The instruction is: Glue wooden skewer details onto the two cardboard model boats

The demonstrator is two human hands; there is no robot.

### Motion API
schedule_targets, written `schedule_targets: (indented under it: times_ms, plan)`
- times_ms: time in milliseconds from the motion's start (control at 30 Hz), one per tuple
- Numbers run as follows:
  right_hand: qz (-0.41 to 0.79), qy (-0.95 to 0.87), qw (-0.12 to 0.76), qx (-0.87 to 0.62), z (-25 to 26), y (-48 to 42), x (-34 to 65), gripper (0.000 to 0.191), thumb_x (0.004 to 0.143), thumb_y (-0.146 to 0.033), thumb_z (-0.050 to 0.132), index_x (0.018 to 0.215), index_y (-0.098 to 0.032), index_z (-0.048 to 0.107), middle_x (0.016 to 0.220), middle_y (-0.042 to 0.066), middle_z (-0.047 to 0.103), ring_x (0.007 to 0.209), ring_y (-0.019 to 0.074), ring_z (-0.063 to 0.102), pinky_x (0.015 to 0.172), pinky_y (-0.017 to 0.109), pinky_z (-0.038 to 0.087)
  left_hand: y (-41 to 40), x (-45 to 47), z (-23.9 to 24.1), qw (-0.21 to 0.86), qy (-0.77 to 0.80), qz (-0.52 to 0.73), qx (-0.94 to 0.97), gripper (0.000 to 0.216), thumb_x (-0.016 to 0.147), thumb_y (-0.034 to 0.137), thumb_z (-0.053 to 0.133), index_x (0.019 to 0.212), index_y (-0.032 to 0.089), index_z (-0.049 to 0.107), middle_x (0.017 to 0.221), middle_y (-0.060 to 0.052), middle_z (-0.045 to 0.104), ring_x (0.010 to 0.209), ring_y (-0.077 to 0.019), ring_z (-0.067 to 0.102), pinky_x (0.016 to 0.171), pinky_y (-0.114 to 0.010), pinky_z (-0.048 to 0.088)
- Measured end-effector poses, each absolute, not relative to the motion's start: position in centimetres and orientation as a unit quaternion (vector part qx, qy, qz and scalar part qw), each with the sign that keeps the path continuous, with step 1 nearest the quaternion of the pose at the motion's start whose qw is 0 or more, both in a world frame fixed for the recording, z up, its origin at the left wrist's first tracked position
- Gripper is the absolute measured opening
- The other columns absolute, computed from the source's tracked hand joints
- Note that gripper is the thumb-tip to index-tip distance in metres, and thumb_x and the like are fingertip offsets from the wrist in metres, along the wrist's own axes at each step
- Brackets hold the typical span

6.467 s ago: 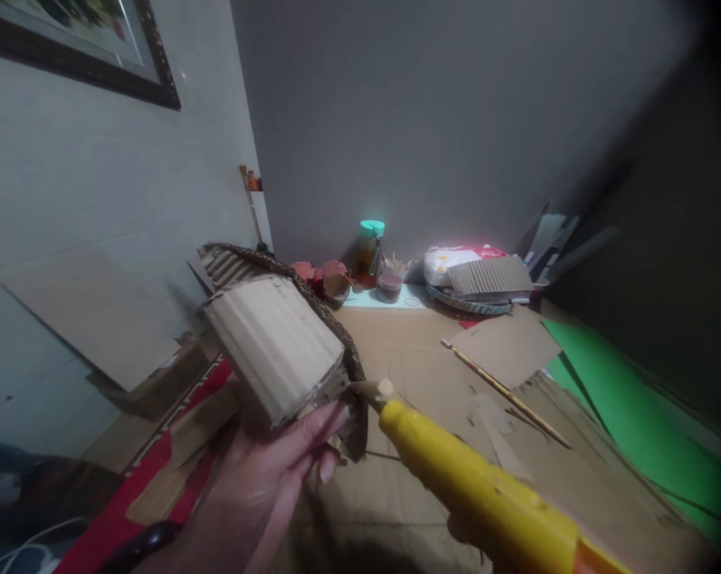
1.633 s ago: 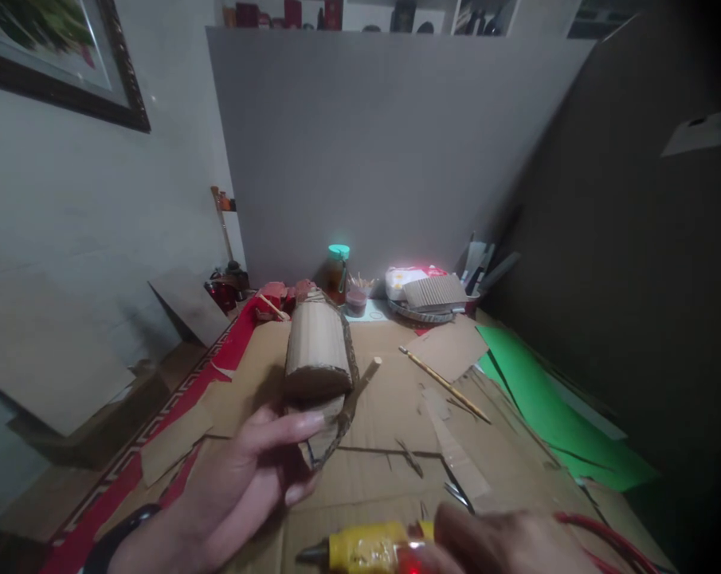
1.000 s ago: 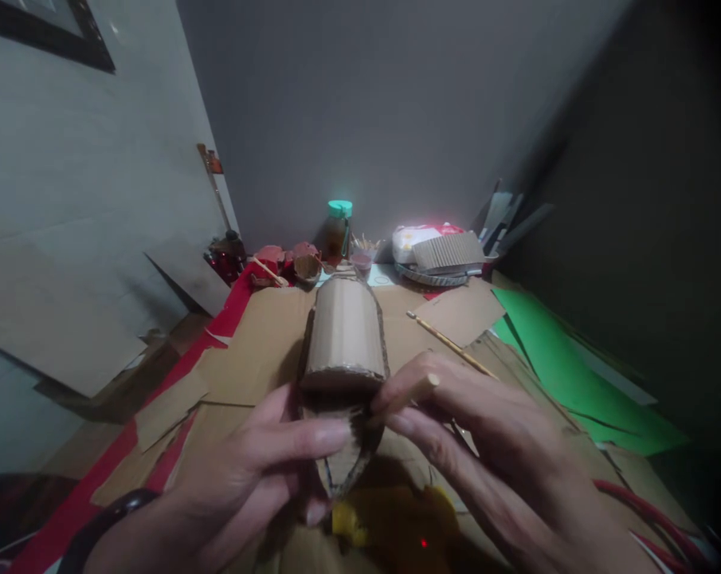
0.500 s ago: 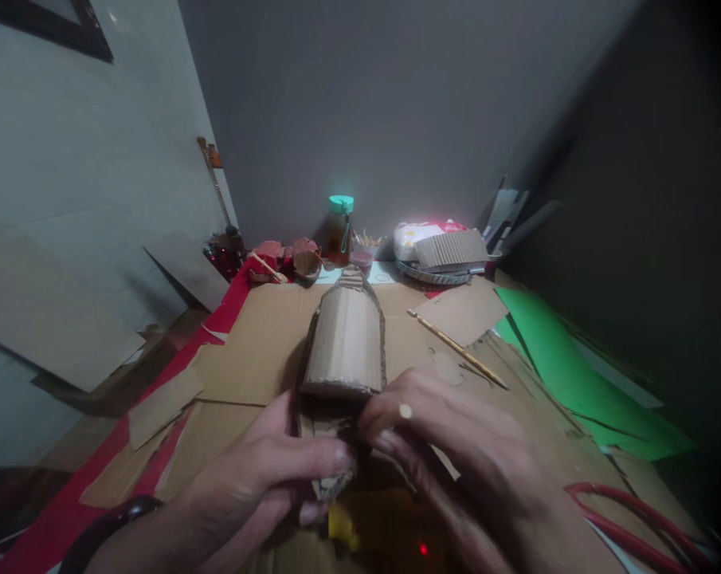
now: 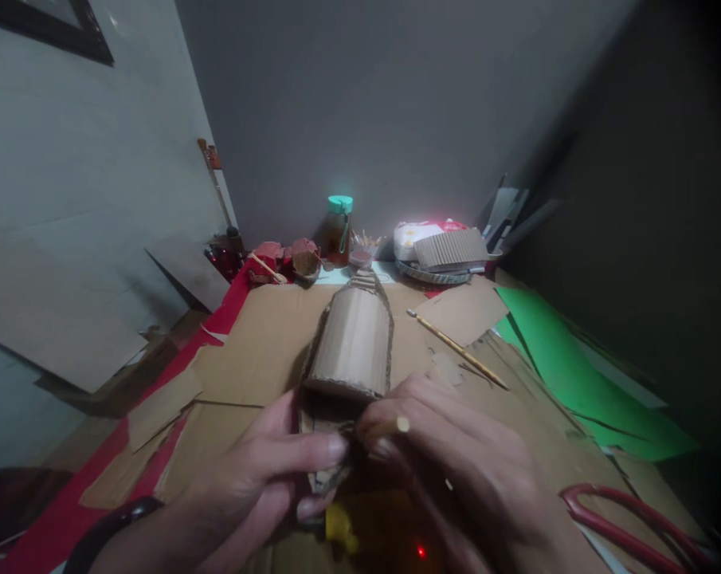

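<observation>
My left hand (image 5: 276,470) grips the near end of a cardboard model (image 5: 354,339), thumb on top and fingers beneath. The model has a curved, ridged cover, a stepped narrow far tip and rough corrugated edges. Closed in a pinch at its near right side is my right hand (image 5: 449,454). Between those fingers a stick's pale round end (image 5: 402,425) pokes out toward me; its other end is hidden at the model. Below the hands lies a dark object with a yellow part (image 5: 340,526) and a glowing red light, partly covered by shadow.
Cardboard sheets (image 5: 246,343) cover the red table. A paintbrush (image 5: 456,348), green sheet (image 5: 581,375) and red-handled scissors (image 5: 628,522) lie on the right. At the back stand a teal-lidded bottle (image 5: 339,231), a small pot (image 5: 360,259), red-painted pieces (image 5: 268,259) and a plate (image 5: 435,275).
The cardboard model has tilted slightly, its far tip shifting right and a little nearer. My right hand has moved slightly, still pinching the stick; my left hand keeps its grip.
</observation>
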State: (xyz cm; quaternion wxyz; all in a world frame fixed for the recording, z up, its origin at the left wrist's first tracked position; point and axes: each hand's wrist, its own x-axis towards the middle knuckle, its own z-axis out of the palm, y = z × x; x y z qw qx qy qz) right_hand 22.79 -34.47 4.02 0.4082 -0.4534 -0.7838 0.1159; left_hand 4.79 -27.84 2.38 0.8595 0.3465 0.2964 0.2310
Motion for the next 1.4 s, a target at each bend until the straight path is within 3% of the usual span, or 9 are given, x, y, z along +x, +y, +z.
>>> schedule_targets:
  times_ms: [400,667,733,833,967,1067,1167,1300,1400]
  plan:
    - [0.04,-0.75,0.48,-0.454,2.1,-33.3,22.5,0.019,0.099,-0.018,0.048,0.087,-0.017,0.062,0.073,0.002,0.057,0.067,0.0138,0.052,0.058,0.026,0.037,-26.9,5.1,1.7,0.855,0.288,0.241,0.358,0.026,0.073,0.018,0.075,0.098,0.019,0.068,0.073,0.001,0.054,0.058,-0.0078,0.043,0.049,-0.02,0.029]
    - [0.092,-0.646,0.517,-0.554,5.6,-34.0,24.7,0.008,0.095,-0.03,0.055,0.094,-0.023,0.06,0.077,-0.001,0.062,0.065,0.0123,0.055,0.06,0.024,0.043,-26.3,4.0,2.1,0.872,0.262,0.212,0.354,0.014,0.082,0.015,0.067,0.096,0.015,0.067,0.074,0.0,0.05,0.057,-0.0069,0.044,0.047,-0.018,0.03]
    - [0.138,-0.574,0.524,-0.614,6.0,-33.1,25.8,0.016,0.095,-0.039,0.054,0.098,-0.024,0.057,0.087,0.0,0.061,0.073,0.0134,0.055,0.064,0.024,0.044,-25.8,3.9,2.1,0.868,0.276,0.208,0.356,0.015,0.078,0.015,0.071,0.093,0.014,0.066,0.071,0.001,0.048,0.055,-0.0058,0.042,0.044,-0.016,0.026]
    - [0.298,-0.524,0.497,-0.625,6.1,-31.1,27.5,0.041,0.092,-0.049,0.056,0.124,-0.025,0.047,0.107,0.005,0.058,0.093,0.0185,0.057,0.067,0.027,0.047,-25.0,3.9,2.1,0.865,0.28,0.202,0.363,0.022,0.075,0.018,0.074,0.094,0.013,0.065,0.066,0.002,0.047,0.051,-0.0051,0.04,0.041,-0.016,0.023]
    - [0.448,-0.516,0.437,-0.585,5.8,-28.8,28.4,0.05,0.095,-0.042,0.053,0.14,-0.027,0.038,0.09,0.002,0.06,0.08,0.0163,0.061,0.061,0.025,0.049,-24.0,3.9,2.0,0.858,0.283,0.199,0.379,0.025,0.072,0.022,0.077,0.092,0.013,0.064,0.061,0.004,0.047,0.046,-0.0043,0.038,0.039,-0.015,0.02]
    - [0.478,-0.483,0.434,-0.592,5.3,-27.6,28.3,0.053,0.096,-0.035,0.052,0.144,-0.028,0.031,0.083,-0.001,0.057,0.072,0.0113,0.059,0.057,0.019,0.045,-23.4,3.8,1.7,0.847,0.286,0.208,0.398,0.022,0.073,0.023,0.077,0.086,0.014,0.061,0.061,0.004,0.047,0.048,-0.0045,0.038,0.04,-0.015,0.023]
    - [0.489,-0.459,0.421,-0.611,4.6,-26.6,28.0,0.047,0.098,-0.033,0.051,0.141,-0.024,0.035,0.078,-0.002,0.056,0.067,0.0101,0.058,0.051,0.017,0.04,-22.7,3.8,1.4,0.835,0.295,0.212,0.413,0.021,0.074,0.022,0.076,0.086,0.014,0.061,0.064,0.004,0.048,0.049,-0.0043,0.038,0.041,-0.015,0.024]
    - [0.494,-0.457,0.386,-0.631,3.8,-25.4,27.8,0.025,0.1,-0.034,0.05,0.115,-0.015,0.056,0.079,-0.001,0.058,0.061,0.0097,0.057,0.048,0.019,0.042,-22.1,4.0,1.0,0.818,0.311,0.212,0.435,0.025,0.072,0.024,0.078,0.088,0.012,0.063,0.064,0.003,0.049,0.048,-0.0043,0.039,0.037,-0.013,0.022]
    - [0.475,-0.463,0.368,-0.652,3.5,-24.8,27.9,0.025,0.1,-0.037,0.051,0.103,-0.013,0.059,0.081,0.0,0.06,0.061,0.0095,0.058,0.05,0.021,0.047,-21.7,4.3,0.9,0.804,0.328,0.212,0.448,0.025,0.074,0.026,0.078,0.087,0.011,0.063,0.062,0.004,0.049,0.044,-0.0038,0.039,0.034,-0.012,0.023]
